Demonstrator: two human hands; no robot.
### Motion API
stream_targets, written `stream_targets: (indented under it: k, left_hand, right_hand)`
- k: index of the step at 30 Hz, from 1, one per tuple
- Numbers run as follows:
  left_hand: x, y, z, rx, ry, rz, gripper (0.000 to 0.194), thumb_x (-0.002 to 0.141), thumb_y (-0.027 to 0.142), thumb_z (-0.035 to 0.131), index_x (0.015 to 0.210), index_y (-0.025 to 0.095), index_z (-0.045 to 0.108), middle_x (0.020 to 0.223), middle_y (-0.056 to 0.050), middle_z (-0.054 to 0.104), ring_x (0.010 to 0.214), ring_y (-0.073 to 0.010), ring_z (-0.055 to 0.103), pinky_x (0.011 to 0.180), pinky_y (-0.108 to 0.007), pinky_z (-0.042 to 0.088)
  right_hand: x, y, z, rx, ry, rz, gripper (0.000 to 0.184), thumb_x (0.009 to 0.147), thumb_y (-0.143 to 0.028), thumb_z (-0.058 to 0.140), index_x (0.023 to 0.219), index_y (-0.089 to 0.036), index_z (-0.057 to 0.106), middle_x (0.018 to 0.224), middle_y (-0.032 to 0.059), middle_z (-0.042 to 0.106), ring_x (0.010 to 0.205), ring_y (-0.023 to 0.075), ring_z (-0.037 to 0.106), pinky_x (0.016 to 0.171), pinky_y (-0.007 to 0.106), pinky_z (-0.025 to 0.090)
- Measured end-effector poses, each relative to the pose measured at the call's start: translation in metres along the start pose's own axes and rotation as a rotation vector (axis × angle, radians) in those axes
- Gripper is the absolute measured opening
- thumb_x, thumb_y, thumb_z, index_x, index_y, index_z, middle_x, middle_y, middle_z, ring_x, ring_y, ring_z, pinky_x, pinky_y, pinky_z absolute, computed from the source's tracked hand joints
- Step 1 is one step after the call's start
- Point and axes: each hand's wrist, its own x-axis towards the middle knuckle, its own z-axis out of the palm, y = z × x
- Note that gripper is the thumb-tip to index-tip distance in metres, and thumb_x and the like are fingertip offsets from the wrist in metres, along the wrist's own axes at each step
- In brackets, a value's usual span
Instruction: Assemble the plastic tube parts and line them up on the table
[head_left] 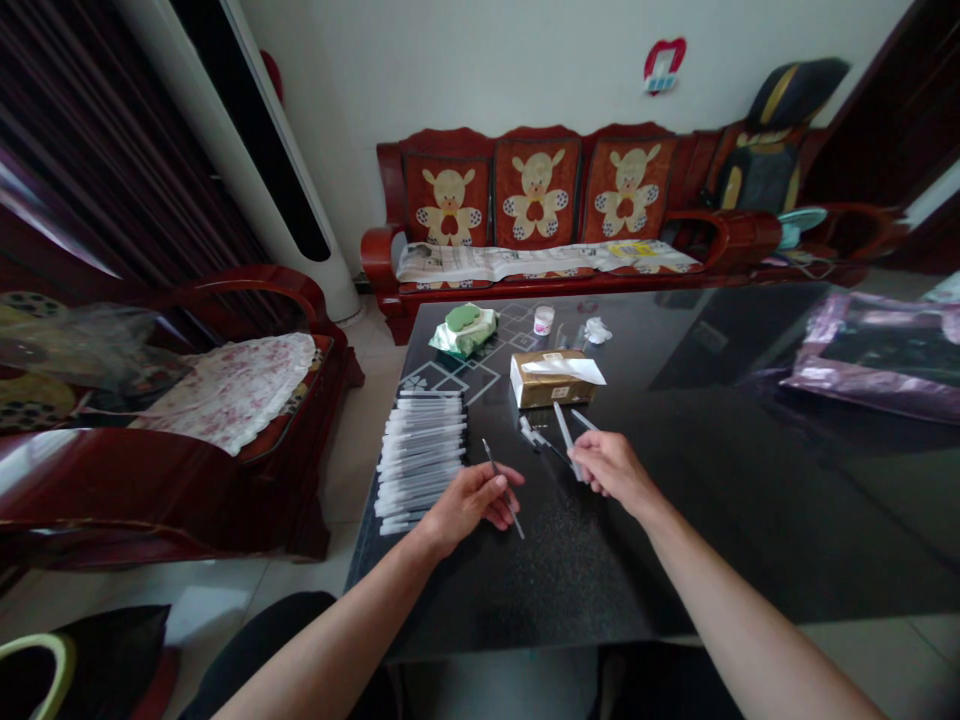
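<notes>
My left hand (472, 497) pinches a thin dark refill-like stick (502, 487) that slants across its fingers, just right of a neat stack of white pen-like tubes (420, 455) at the left edge of the black table (675, 520). My right hand (611, 465) is closed on a clear white tube (564, 432) that points up and away from me. A few small loose pen parts (534, 434) lie on the table between the hands and a brown tissue box (553, 378).
Beyond the tissue box sit a green wet-wipe pack (465, 328), a small white jar (544, 320) and crumpled tissue (598, 329). A purple plastic-wrapped tray (877, 355) lies far right. Red wooden chair (225, 400) stands left, a sofa (540, 210) behind.
</notes>
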Motion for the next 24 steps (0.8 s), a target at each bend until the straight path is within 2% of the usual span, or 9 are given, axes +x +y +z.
stream_targets:
  k: [3,5,7,12,17,24]
  left_hand:
    - [-0.004,-0.002,0.009,0.068,-0.165,-0.072,0.046,0.083,0.053,0.056,0.101,0.011,0.063,0.068,-0.005,0.064,0.051,-0.0106,0.058,0.049,-0.021,0.046]
    - [-0.006,-0.003,0.015,0.104,-0.240,-0.100,0.047,0.083,0.054,0.056,0.099,0.011,0.066,0.066,-0.005,0.063,0.049,-0.0094,0.055,0.046,-0.020,0.044]
    - [-0.009,-0.003,0.019,0.125,-0.284,-0.107,0.047,0.083,0.054,0.055,0.098,0.011,0.067,0.064,-0.003,0.061,0.047,-0.0081,0.052,0.045,-0.019,0.042]
    - [-0.011,0.000,0.021,0.152,-0.329,-0.106,0.046,0.085,0.053,0.053,0.099,0.013,0.068,0.062,-0.001,0.059,0.045,-0.0071,0.049,0.044,-0.019,0.039]
    - [-0.012,0.002,0.020,0.155,-0.325,-0.090,0.046,0.085,0.053,0.053,0.100,0.012,0.068,0.062,-0.001,0.058,0.044,-0.0067,0.048,0.043,-0.019,0.039]
    - [-0.009,-0.004,0.020,0.092,-0.223,-0.097,0.043,0.082,0.053,0.058,0.088,0.011,0.066,0.059,0.000,0.058,0.042,-0.0062,0.048,0.040,-0.017,0.038]
  right_hand:
    - [-0.012,-0.017,0.014,0.524,-0.141,0.018,0.022,0.078,-0.038,0.059,0.074,-0.017,0.055,0.049,-0.0034,0.057,0.034,0.0100,0.048,0.032,0.019,0.036]
    - [-0.018,-0.024,0.020,0.708,-0.180,0.007,0.022,0.076,-0.037,0.061,0.074,-0.017,0.054,0.050,-0.0030,0.058,0.036,0.0108,0.051,0.033,0.020,0.039]
    - [-0.020,-0.028,0.023,0.788,-0.186,0.000,0.021,0.076,-0.036,0.062,0.073,-0.016,0.055,0.051,-0.0017,0.060,0.038,0.0117,0.054,0.034,0.021,0.042]
    - [-0.020,-0.028,0.024,0.812,-0.163,-0.009,0.020,0.077,-0.033,0.061,0.074,-0.015,0.057,0.053,0.0005,0.063,0.039,0.0122,0.055,0.035,0.022,0.044]
    - [-0.024,-0.028,0.024,0.790,-0.198,-0.003,0.021,0.077,-0.035,0.061,0.073,-0.015,0.057,0.054,0.0001,0.063,0.039,0.0120,0.056,0.035,0.021,0.044]
    - [-0.033,-0.033,0.035,0.717,-0.275,0.033,0.022,0.076,-0.036,0.061,0.073,-0.015,0.056,0.053,-0.0005,0.063,0.037,0.0104,0.054,0.033,0.019,0.042]
